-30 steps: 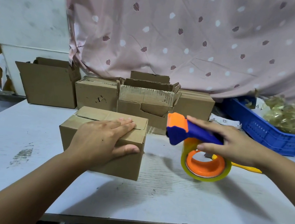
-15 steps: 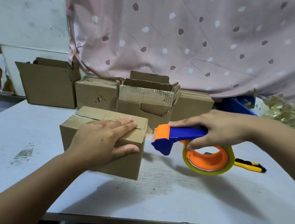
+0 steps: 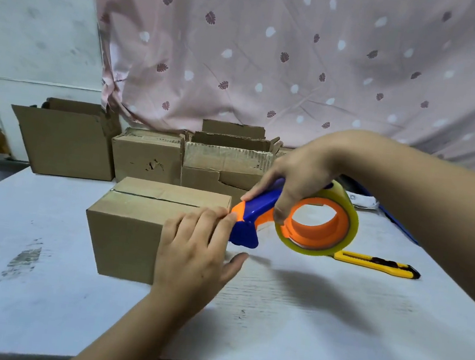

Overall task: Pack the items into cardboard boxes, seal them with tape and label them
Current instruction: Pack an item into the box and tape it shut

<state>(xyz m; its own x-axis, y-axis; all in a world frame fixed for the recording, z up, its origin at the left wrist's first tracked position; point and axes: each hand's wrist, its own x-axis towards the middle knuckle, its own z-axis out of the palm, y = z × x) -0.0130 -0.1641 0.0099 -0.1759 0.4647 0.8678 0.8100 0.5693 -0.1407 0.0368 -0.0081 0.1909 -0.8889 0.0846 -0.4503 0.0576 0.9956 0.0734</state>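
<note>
Cardboard box (image 3: pixel 136 221), on table (image 3: pixel 40 290): is being pressed at its right end by the flat-fingered left hand (image 3: pixel 192 251). Tape dispenser (image 3: pixel 259 209): is being gripped by the right hand (image 3: pixel 299 175), nose touching the box's upper right edge.

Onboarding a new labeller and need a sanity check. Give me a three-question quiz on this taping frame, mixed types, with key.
1. True or false: the right hand grips the tape dispenser by its blue handle.
2. What lies on the table beside the tape roll? A scissors; B utility knife; C marker.
3. Fill in: the ___ hand rests on the closed cardboard box, fingers by the dispenser's orange nose.

Key: 1 true; 2 B; 3 left, the left hand.
</note>
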